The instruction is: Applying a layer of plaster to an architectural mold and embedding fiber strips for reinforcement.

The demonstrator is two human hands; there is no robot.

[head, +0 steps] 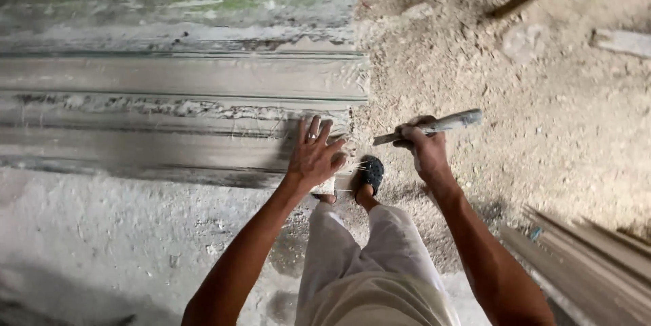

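Left hand (313, 153) lies flat, fingers spread, on the moulded slab (176, 89); right hand (424, 146) grips a flat tool (434, 125).

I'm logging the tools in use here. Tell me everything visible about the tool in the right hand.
The long, flat grey blade-like tool, apparently metal and dusted pale, lies nearly level, tilted slightly up to the right. The right hand grips its middle, so both ends stick out; its left tip points toward the left hand. It touches nothing else.
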